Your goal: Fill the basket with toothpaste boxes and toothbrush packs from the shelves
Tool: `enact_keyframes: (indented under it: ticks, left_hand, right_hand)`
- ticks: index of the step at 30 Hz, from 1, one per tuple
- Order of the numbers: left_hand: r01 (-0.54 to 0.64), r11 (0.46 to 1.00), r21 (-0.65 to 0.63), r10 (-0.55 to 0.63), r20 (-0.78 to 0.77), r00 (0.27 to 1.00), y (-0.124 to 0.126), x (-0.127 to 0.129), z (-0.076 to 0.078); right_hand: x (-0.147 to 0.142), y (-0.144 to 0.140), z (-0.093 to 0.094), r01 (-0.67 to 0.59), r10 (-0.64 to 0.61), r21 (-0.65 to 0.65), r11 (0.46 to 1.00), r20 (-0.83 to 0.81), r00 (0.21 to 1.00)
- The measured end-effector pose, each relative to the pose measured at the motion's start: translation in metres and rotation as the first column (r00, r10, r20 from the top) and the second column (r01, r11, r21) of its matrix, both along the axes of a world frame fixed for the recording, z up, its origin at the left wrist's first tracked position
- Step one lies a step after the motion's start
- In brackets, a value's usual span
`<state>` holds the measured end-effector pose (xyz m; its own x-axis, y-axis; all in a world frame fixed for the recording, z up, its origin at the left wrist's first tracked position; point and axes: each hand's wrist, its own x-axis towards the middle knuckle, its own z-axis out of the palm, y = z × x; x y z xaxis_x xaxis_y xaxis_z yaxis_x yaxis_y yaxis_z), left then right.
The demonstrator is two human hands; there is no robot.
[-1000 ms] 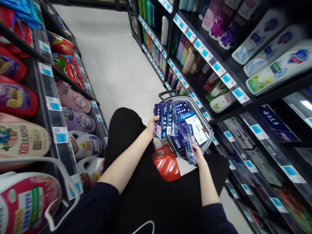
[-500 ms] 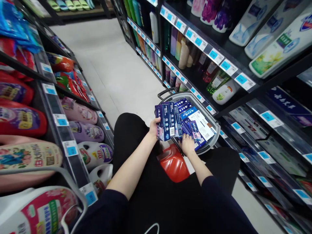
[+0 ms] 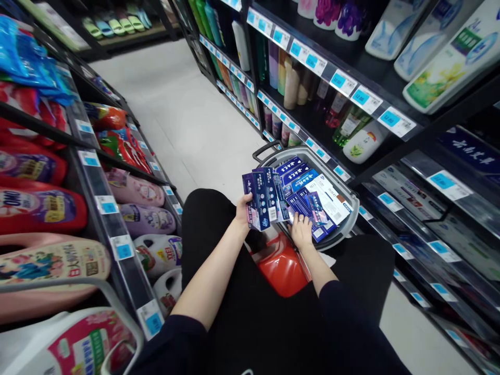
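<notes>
My left hand (image 3: 242, 209) is closed round the left edge of several dark blue toothpaste boxes (image 3: 261, 200), held side by side with printed faces and a barcode up. They are just left of a grey-rimmed basket (image 3: 353, 208). My right hand (image 3: 301, 232) is at the near side of the basket, its fingers bent over the lower end of a group of slim blue toothpaste boxes (image 3: 300, 202); its thumb is partly hidden. Behind these lie more blue boxes (image 3: 294, 174) and a white box (image 3: 326, 195).
A red plastic stool (image 3: 283, 268) is between my knees, under the basket's near edge. Detergent bottles (image 3: 41, 205) line the left shelves. Body-wash bottles (image 3: 291, 86) and boxed goods (image 3: 414, 190) fill the right shelves. A pale floor aisle (image 3: 167, 99) runs ahead.
The view has shifted slightly. My left hand has moved a little left with its boxes, which are now more tilted and fanned. My right hand stays at the boxes in the basket.
</notes>
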<state>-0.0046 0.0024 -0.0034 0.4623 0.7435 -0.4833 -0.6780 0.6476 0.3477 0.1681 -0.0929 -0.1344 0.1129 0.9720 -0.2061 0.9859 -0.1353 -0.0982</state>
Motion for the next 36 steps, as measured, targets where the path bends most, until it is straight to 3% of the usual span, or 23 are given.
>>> enact_keyframes:
  ticks: [7, 14, 21, 32, 36]
  left_hand:
    - [0.032, 0.999, -0.009, -0.033, -0.049, 0.998, 0.001, 0.004, 0.002]
    - [0.045, 0.999, 0.004, -0.044, -0.023, 0.999, -0.001, 0.003, 0.0]
    - [0.035, 0.999, 0.003, -0.035, -0.032, 0.999, -0.002, 0.004, 0.002]
    - [0.036, 0.999, 0.023, -0.035, -0.015, 0.999, -0.006, -0.005, -0.001]
    - [0.01, 1.0, 0.021, -0.009, -0.035, 0.999, -0.006, -0.005, 0.002]
  right_hand:
    - [0.005, -0.004, -0.001, -0.044, 0.043, -0.049, 0.998, -0.026, 0.999]
    - [-0.007, -0.007, 0.007, 0.107, -0.105, -0.11, 0.988, 0.026, 0.994]
    - [-0.012, -0.007, 0.018, 0.21, -0.165, -0.295, 0.932, 0.172, 0.971]
    - [-0.003, -0.016, 0.025, 0.181, -0.125, -0.336, 0.924, 0.181, 0.975]
    - [-0.002, -0.02, 0.034, 0.22, -0.165, -0.37, 0.902, 0.175, 0.971]
